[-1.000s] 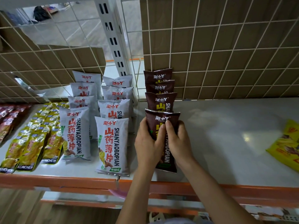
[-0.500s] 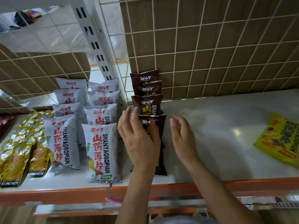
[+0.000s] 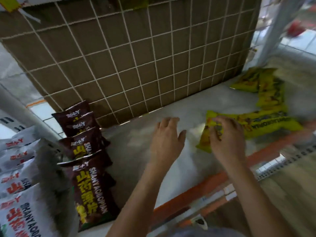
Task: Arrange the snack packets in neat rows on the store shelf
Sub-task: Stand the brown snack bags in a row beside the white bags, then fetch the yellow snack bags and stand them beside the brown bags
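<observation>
Blur softens yellow packet (image 3: 204, 136) in grip of right hand (image 3: 227, 135).

A yellow packet (image 3: 207, 132) on the shelf (image 3: 171, 168) is pinched by the right hand (image 3: 225, 135). The left hand (image 3: 166, 139) is held spread beside it, touching nothing. Brown packets (image 3: 85, 156) are lined up at left.

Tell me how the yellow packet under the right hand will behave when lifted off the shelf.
The yellow packet is a thin pouch lying flat, so it will likely flop from wherever the right hand grips it. Being flat and barely puffed, it is probably light for its size. Its glossy film may slide easily on the smooth shelf.
</observation>
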